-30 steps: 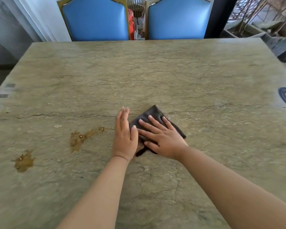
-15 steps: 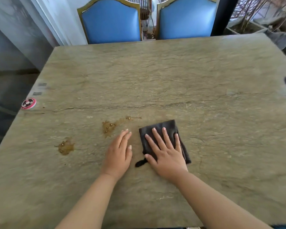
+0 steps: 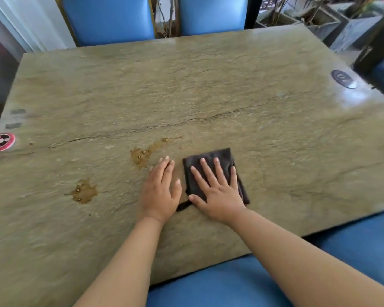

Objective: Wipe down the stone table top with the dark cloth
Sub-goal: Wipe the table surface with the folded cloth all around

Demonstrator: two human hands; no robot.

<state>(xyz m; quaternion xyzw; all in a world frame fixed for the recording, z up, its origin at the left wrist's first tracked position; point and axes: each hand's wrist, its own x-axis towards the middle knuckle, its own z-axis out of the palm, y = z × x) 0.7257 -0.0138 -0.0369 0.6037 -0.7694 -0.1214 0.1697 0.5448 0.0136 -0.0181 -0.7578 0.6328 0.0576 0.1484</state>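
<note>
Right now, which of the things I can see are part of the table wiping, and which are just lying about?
Part of the job:
- dark cloth, flat under the right hand
- left hand, flat on the stone beside it
- stone table top
- two brown spills

Just lying about:
- red round sticker
- dark oval disc
- blue chairs

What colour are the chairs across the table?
Blue, with gold-coloured frames, seen in the head view.

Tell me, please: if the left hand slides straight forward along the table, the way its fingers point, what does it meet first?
Probably the nearer brown spill. The left hand lies flat on the stone table top, fingers pointing forward, and the stain's edge sits just ahead, slightly left of its fingertips. It might only graze it.
</note>
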